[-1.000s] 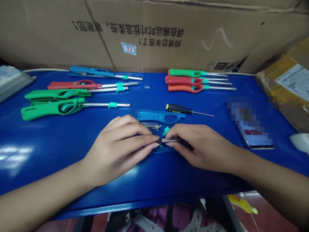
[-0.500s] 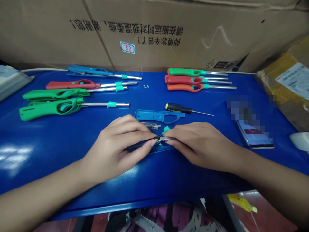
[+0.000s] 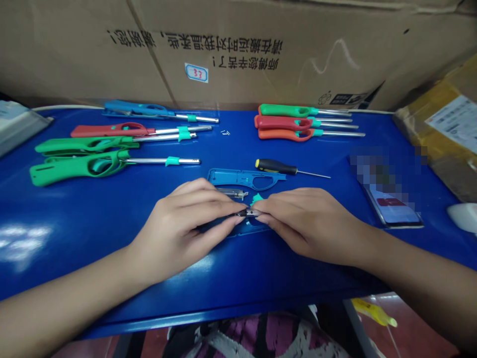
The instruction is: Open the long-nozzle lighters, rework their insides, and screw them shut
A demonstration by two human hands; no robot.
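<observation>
A small black-and-silver part [image 3: 250, 213] is pinched at both ends by the nearly closed fingers of the left hand [image 3: 186, 231] and the right hand [image 3: 316, 223], over a blue shell half [image 3: 252, 228] on the table [image 3: 108, 214]; a screwdriver [image 3: 276, 166] is laid beyond.

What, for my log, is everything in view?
Cardboard box: one, brown, rear
Sticker: one, white, on box
Taped carton: one, brown, right
Lighters: at least seven, blue, red, green, orange, rear
Metal bits: several, silver, rear
Screwdriver: one, black and yellow, centre
Lighter shells: two, blue, centre
Fuel tank: one, clear, centre
Small part: one, teal, centre
Phone: one, dark-edged, right
Unclear objects: two, whitish, edges
Floor item: one, yellow, right
Table: one, blue, beneath
Held part: one, silver-black, fingertips
Clothing: one, purple-patterned, below
Left hand: one, bare, centre
Right hand: one, bare, centre
</observation>
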